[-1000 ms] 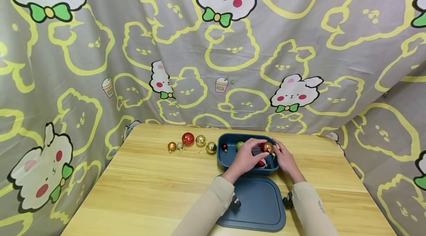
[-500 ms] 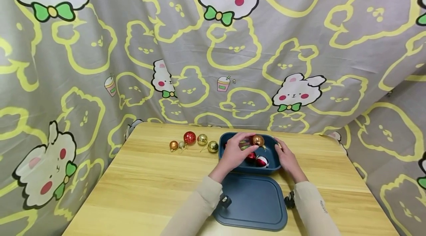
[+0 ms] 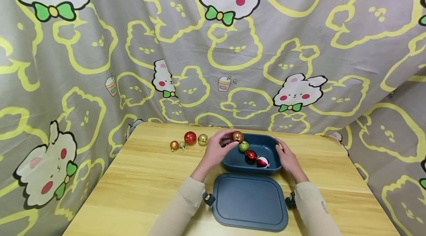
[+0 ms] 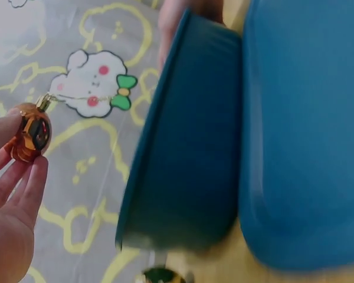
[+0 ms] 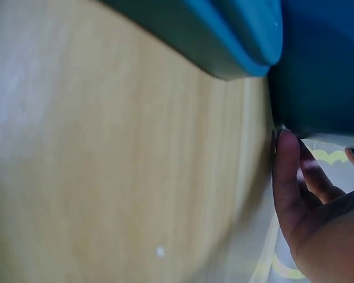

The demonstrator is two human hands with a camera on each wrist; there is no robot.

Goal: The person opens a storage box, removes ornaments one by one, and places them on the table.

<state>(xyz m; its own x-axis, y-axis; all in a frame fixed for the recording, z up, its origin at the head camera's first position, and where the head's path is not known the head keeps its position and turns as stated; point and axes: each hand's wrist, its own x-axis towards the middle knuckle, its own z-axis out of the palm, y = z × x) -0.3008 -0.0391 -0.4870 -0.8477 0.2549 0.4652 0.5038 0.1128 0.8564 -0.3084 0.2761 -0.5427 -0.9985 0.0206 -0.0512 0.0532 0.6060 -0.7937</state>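
My left hand [image 3: 214, 151] pinches a shiny copper Christmas ball [image 3: 237, 137] between thumb and fingertips, over the left end of a blue box [image 3: 261, 142]. The ball's gold cap and string show in the left wrist view, where it is clear of the box wall [image 4: 177, 135]. My right hand [image 3: 290, 159] grips the box's right end, with fingers at its rim and side. Inside the box lie a glittery green ball [image 3: 243, 147], a dark red ball [image 3: 251, 156] and a red-and-white ball [image 3: 263, 162]. My left hand partly covers the box's left end.
In front of the box lies its flat blue lid [image 3: 249, 202]. Left of the box are a small orange ball [image 3: 174, 145], a small pale ball [image 3: 182, 145], a red glitter ball [image 3: 190, 138] and a gold ball [image 3: 202, 139]. A patterned curtain [image 3: 186, 54] stands behind the table.
My left hand has carried the copper ball leftward across the box, from its right end to its left end. The balls beneath have come into view. My right hand has stayed at the box.
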